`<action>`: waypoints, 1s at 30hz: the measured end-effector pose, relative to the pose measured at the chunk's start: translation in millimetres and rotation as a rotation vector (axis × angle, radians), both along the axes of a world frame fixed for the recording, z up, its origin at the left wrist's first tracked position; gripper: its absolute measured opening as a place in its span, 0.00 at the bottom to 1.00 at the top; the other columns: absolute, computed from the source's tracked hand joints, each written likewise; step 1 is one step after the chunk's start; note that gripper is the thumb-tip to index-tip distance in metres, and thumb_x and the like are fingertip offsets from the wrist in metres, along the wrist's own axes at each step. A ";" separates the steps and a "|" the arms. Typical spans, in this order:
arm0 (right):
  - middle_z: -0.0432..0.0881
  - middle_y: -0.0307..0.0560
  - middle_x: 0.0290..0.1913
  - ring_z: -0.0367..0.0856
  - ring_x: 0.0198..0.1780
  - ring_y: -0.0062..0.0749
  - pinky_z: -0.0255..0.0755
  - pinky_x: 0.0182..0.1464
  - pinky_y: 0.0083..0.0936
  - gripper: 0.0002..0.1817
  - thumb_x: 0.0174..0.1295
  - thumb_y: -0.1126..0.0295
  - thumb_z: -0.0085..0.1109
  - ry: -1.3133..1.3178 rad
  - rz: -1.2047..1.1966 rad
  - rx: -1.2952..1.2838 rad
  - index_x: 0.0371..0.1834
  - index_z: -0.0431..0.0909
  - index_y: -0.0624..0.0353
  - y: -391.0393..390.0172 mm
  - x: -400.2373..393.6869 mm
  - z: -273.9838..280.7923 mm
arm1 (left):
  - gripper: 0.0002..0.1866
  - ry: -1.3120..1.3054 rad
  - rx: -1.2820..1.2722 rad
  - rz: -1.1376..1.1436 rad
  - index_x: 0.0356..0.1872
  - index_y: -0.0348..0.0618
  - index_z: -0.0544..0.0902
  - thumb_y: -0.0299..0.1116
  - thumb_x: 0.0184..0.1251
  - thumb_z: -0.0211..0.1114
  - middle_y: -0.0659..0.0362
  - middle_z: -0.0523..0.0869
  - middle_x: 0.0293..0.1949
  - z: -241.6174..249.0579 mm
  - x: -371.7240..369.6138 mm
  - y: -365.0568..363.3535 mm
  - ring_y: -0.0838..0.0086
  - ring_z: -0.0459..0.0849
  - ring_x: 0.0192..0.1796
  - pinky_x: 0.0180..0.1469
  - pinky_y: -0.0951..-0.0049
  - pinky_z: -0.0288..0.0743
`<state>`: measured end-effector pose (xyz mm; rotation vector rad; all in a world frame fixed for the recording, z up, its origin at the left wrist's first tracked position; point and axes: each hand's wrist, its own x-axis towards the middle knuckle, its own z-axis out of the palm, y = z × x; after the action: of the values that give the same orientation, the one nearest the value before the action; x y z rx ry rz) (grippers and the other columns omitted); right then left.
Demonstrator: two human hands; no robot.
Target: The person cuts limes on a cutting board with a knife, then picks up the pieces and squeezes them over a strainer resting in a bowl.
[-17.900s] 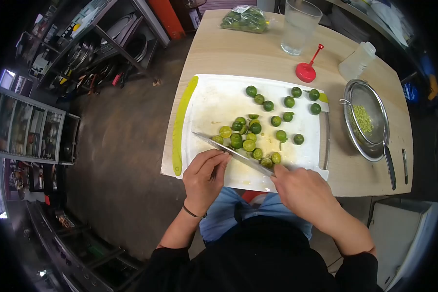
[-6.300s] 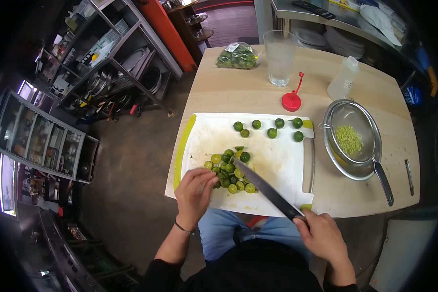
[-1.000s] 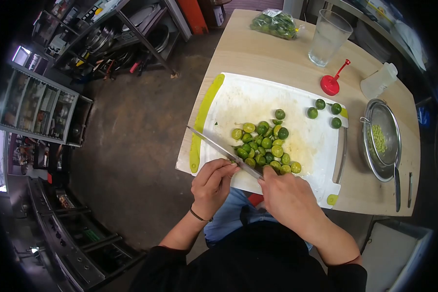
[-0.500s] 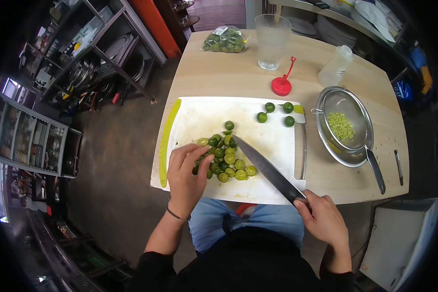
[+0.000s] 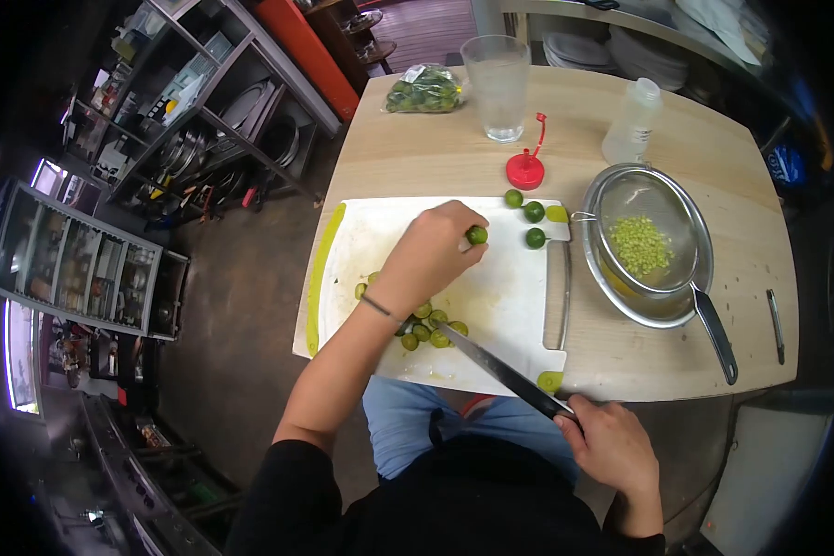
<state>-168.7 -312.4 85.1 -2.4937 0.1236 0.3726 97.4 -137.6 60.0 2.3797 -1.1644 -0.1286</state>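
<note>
My left hand (image 5: 440, 243) pinches a whole green lime (image 5: 476, 235) over the upper right part of the white cutting board (image 5: 491, 324). Under my left forearm lies a pile of halved limes (image 5: 438, 331), partly hidden. My right hand (image 5: 612, 442) grips the black handle of a large knife (image 5: 500, 371), its blade tip at the pile's right edge. Near the board's upper right corner rest three whole limes (image 5: 534, 211).
On the right, a strainer (image 5: 641, 246) with seeds sits over a metal bowl (image 5: 653, 315). Behind the board are a red cap (image 5: 525, 170), a clear pitcher (image 5: 497, 88), a plastic bottle (image 5: 634, 122) and a bag of limes (image 5: 423, 90). A pen (image 5: 776, 326) lies far right.
My left hand has moved from the pile up and right and taken hold of a whole lime. The knife has shifted slightly down, and the camera view has shifted a little.
</note>
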 end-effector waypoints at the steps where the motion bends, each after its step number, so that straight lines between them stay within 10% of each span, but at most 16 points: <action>1: 0.82 0.57 0.23 0.82 0.28 0.57 0.76 0.32 0.49 0.10 0.68 0.63 0.58 0.001 0.011 0.005 0.36 0.77 0.60 4.6 2.0 -0.7 | 0.13 -0.008 -0.167 0.060 0.44 0.38 0.85 0.25 0.57 0.74 0.53 0.86 0.42 13.7 -11.5 10.3 0.66 0.86 0.41 0.46 0.70 0.81; 6: 0.81 0.54 0.20 0.83 0.26 0.52 0.77 0.30 0.46 0.10 0.68 0.63 0.58 -0.077 0.172 -0.014 0.37 0.76 0.60 37.2 20.8 -7.0 | 0.16 -0.081 -0.561 0.261 0.42 0.36 0.84 0.19 0.50 0.77 0.55 0.85 0.43 34.2 -59.8 96.2 0.73 0.85 0.44 0.48 0.74 0.80; 30: 0.81 0.54 0.20 0.82 0.23 0.53 0.76 0.27 0.45 0.09 0.69 0.65 0.58 -0.082 0.161 -0.179 0.38 0.75 0.60 101.9 52.0 16.5 | 0.12 -0.319 -0.571 0.445 0.34 0.40 0.89 0.22 0.47 0.80 0.57 0.87 0.36 -66.9 -108.9 160.2 0.69 0.88 0.37 0.38 0.73 0.83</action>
<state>-116.8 -210.6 101.7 -2.7004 -0.0813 0.3369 -11.5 22.6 -6.9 2.1040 -0.6428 0.6623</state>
